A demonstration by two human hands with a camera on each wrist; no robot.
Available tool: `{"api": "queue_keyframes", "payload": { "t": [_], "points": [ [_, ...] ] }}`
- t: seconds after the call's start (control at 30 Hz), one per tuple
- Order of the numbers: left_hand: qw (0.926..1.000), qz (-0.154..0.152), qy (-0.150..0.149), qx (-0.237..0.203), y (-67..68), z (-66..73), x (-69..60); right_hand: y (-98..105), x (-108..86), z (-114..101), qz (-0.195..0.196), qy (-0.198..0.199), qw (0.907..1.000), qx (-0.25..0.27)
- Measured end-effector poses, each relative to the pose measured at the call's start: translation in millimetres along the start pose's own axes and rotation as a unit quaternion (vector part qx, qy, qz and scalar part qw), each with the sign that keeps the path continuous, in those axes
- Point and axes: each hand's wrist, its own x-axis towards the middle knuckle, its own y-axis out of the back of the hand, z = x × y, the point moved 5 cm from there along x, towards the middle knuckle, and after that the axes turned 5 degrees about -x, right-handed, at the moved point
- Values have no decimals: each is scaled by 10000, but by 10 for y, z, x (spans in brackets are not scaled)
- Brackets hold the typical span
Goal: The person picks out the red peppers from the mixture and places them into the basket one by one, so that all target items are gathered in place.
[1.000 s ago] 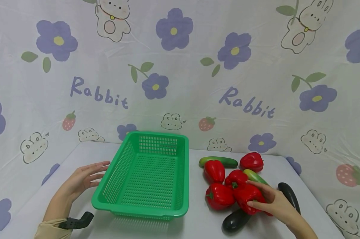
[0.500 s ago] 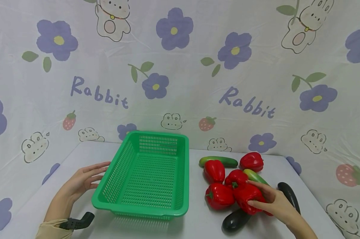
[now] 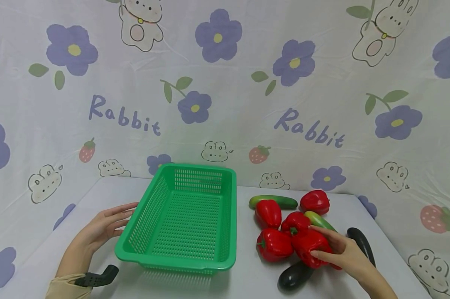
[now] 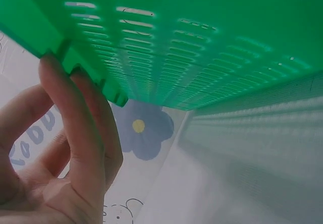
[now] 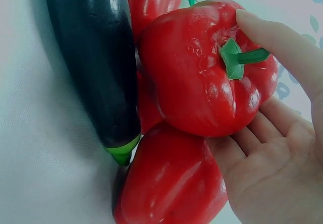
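Note:
A green plastic basket (image 3: 187,224) with slotted walls stands left of centre. My left hand (image 3: 101,230) is at its left side, and in the left wrist view the fingertips (image 4: 50,65) touch the underside of the rim. On the right, my right hand (image 3: 346,255) holds a red bell pepper (image 3: 309,245), thumb on one side and fingers on the other. In the right wrist view that pepper's green stem (image 5: 245,57) points toward the palm. It sits among other red bell peppers (image 3: 275,245), with a dark eggplant (image 3: 295,276) beside it.
Behind the peppers lies a green cucumber (image 3: 273,202), with another red bell pepper (image 3: 314,202) to its right. A lighter green vegetable (image 3: 319,221) is partly hidden. A dark, long eggplant (image 3: 361,245) lies at the far right. A patterned cloth (image 3: 225,74) hangs behind the white table (image 3: 114,195).
Hardly anything differs. The whole head view has shifted very slightly, and both hands keep their places at the basket and the bell pepper.

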Motion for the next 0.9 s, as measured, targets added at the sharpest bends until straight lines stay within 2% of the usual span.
{"api": "queue_keyframes", "payload": {
  "t": [0.17,0.47,0.73,0.9],
  "points": [
    [9997,-144,-93,-188,3,-13,6,7,1,-1,-15,-8,10000,49],
    [9981,-380,-220,-437,-4,-12,3,31,2,42,69,-248,9996,117],
    [9981,-393,-198,-438,0,-12,2,88,-5,18,201,-276,9992,218],
    [9981,-391,-206,-426,2,-16,7,109,13,-39,289,-101,9990,310]
  ]
}}
